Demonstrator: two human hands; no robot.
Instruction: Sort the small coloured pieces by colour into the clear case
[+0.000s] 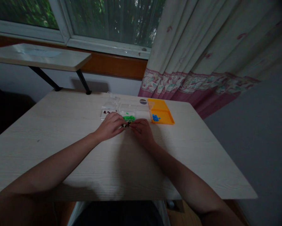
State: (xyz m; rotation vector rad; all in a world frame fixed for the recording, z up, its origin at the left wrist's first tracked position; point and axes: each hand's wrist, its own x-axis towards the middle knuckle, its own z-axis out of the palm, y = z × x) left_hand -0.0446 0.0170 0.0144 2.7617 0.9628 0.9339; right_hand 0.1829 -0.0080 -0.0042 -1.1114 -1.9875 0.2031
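Clear, smooth plastic boxes [143,115], orange plastic tray [166,116], matt wood-grained tabletop [190,147], cloth curtain [178,59].

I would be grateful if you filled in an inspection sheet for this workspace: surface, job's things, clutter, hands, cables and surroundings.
Surface: pale wood-grain tabletop, dimly lit.
Job's things: small green pieces and small dark pieces in clear plastic boxes; small blue pieces in an orange plastic tray.
Clutter: dark round item near the tray's far left corner, identity unclear.
Hands: left hand and right hand both at a dark-and-pale cluster of tiny pieces; exact grip unclear.
Cables: nothing seen on the tabletop.
Surroundings: white-framed window ahead, pale floral fabric curtain to its right, raised pale shelf on black legs at left.
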